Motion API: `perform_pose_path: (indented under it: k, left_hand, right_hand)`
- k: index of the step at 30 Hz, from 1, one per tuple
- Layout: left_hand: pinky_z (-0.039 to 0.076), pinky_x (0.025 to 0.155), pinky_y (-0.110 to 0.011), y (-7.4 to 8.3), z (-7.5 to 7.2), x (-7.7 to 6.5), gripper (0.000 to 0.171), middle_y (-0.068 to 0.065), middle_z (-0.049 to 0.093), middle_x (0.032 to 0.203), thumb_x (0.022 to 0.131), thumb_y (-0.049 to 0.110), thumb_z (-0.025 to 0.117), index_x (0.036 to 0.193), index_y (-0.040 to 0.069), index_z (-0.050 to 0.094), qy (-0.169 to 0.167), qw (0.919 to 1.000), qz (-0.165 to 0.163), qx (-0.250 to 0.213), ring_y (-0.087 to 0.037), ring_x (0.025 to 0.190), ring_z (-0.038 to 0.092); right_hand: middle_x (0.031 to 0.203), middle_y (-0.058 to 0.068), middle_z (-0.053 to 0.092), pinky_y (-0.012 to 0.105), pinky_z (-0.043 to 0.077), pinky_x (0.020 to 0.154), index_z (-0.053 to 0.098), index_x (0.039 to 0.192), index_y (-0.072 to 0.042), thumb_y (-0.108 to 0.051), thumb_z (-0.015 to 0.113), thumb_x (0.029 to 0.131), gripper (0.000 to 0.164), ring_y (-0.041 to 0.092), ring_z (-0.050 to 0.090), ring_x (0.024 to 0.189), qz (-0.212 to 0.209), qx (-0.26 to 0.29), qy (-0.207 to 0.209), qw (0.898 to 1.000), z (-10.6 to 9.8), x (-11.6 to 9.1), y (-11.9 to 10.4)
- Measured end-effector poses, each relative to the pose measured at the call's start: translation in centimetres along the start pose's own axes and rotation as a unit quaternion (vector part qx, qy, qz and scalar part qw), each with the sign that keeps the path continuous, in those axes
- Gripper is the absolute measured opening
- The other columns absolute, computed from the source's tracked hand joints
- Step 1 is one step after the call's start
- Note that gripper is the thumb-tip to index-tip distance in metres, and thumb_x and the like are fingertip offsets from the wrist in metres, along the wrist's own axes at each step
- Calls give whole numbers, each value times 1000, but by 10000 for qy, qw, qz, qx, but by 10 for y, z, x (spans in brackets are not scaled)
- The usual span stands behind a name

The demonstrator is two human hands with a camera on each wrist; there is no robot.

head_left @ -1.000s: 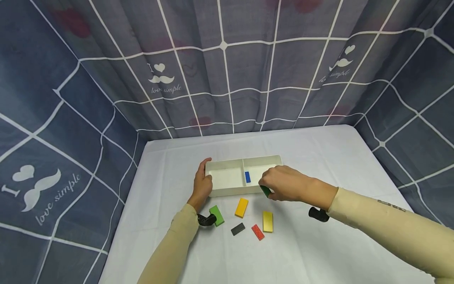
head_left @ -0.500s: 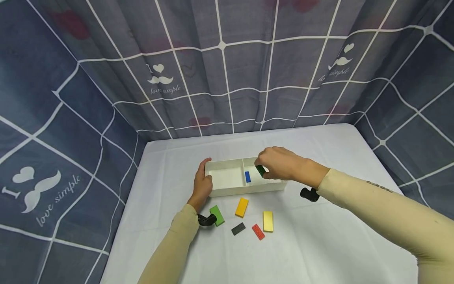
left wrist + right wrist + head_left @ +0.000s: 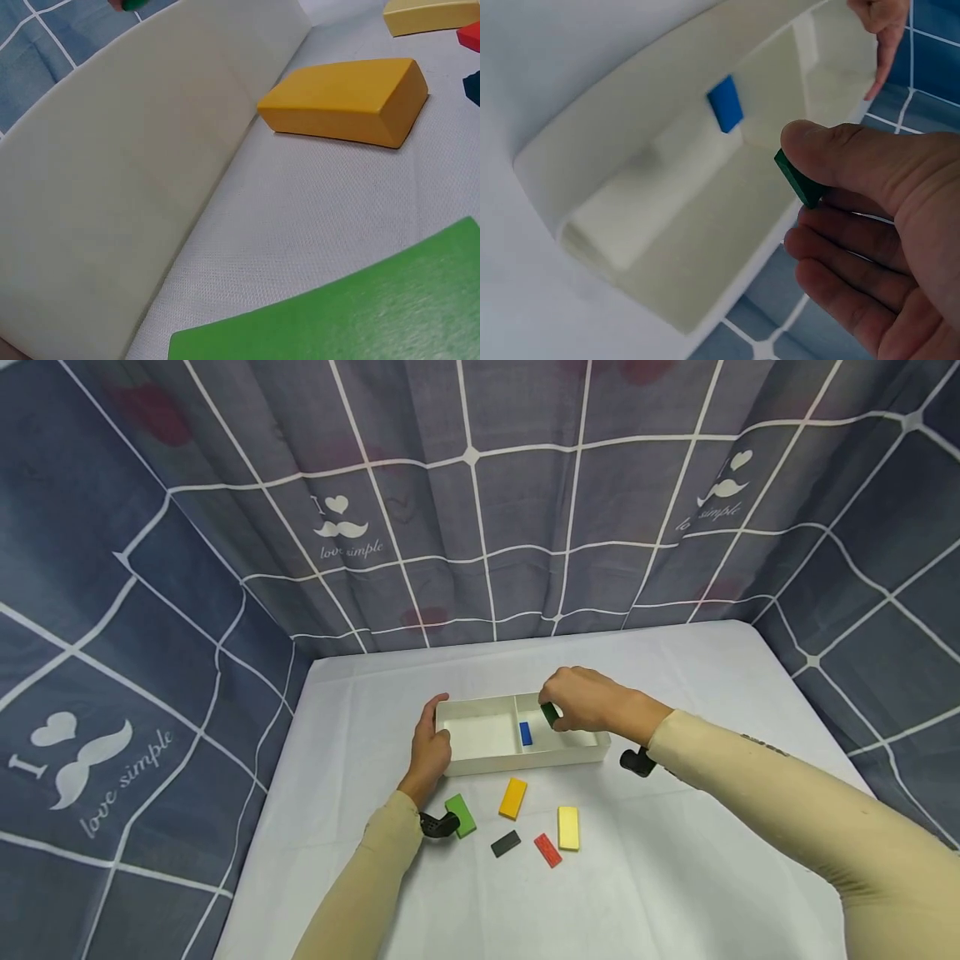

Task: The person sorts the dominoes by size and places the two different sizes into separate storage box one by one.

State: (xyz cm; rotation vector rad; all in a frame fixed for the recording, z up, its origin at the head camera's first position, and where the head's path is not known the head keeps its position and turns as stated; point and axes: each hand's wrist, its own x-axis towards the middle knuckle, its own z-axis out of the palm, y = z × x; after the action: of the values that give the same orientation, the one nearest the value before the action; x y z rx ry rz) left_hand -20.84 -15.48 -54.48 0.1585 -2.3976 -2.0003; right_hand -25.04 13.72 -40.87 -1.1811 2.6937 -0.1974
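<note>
A white two-compartment box (image 3: pixel 525 763) stands on the table, its divider running front to back. My left hand (image 3: pixel 431 750) grips the box's left end, thumb at the near side. A dark green block (image 3: pixel 801 180) is pinched between the thumb and fingers of my right hand (image 3: pixel 582 698), held over the right compartment. Inside that compartment a small blue block (image 3: pixel 526 733) lies beside the divider. The left compartment shows only its bare floor in the head view.
In front of the box lie a light green block (image 3: pixel 461 815), an orange-yellow block (image 3: pixel 513 798), a black block (image 3: pixel 506 843), a red block (image 3: pixel 547 850) and a pale yellow block (image 3: pixel 568 828). A white cloth covers the table (image 3: pixel 675 877); grid-patterned curtains (image 3: pixel 525 510) surround it.
My right hand has moved from the box's near right edge, back and slightly left, over the right compartment with the dark green block. The left hand and the loose blocks have stayed put.
</note>
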Motion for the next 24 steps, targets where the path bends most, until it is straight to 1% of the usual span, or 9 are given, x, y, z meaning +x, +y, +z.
perform_pose_path:
  k: [4, 8, 11, 16, 21, 24]
  left_hand:
    - [35, 128, -60, 1, 1, -1, 73, -15, 49, 166, 97, -10, 34, 165, 16, 42, -29, 10000, 10, -21, -37, 153, 47]
    - [35, 128, -59, 1, 1, 0, 73, -14, 50, 166, 97, -10, 34, 164, 17, 42, 6, 10000, -6, -6, -36, 153, 47]
    - [35, 129, -58, 0, 1, 0, 73, -14, 50, 166, 97, -10, 35, 164, 18, 43, 7, 10000, -6, -5, -36, 154, 47]
    - [34, 129, -59, -2, 1, 0, 74, -16, 46, 169, 97, -11, 33, 166, 13, 40, -58, 9999, 60, -64, -36, 156, 45]
    - [34, 129, -58, -3, 0, 1, 74, -16, 45, 170, 96, -11, 33, 167, 12, 39, -89, 9998, 125, -146, -36, 156, 44]
    - [34, 128, -59, -3, 0, 1, 75, -17, 45, 170, 96, -11, 33, 167, 12, 39, -76, 9998, 129, -142, -36, 156, 44]
  right_hand:
    - [90, -1, 78, 36, 57, 76, 80, 90, -11, -16, 95, 85, 16, 14, 62, 78, 37, -19, -87, 10000, 11, 5, 3]
    - [87, -2, 76, 34, 56, 74, 80, 90, -11, -16, 95, 85, 17, 15, 61, 75, 127, 35, -88, 9999, 21, 9, 7]
    - [87, -2, 76, 35, 57, 76, 81, 93, -10, -16, 95, 85, 17, 15, 61, 77, 232, 104, -125, 9996, 28, 12, 10]
    - [85, -2, 75, 36, 57, 78, 82, 95, -9, -15, 95, 84, 18, 16, 61, 79, 302, 235, -149, 9992, 40, 20, 15]
    - [82, -3, 72, 35, 55, 73, 82, 97, -7, -13, 94, 84, 19, 17, 61, 77, 378, 357, -147, 9985, 49, 27, 15]
    - [86, 0, 75, 34, 56, 72, 83, 101, -6, -13, 94, 84, 22, 17, 62, 77, 474, 371, -200, 9980, 53, 30, 14]
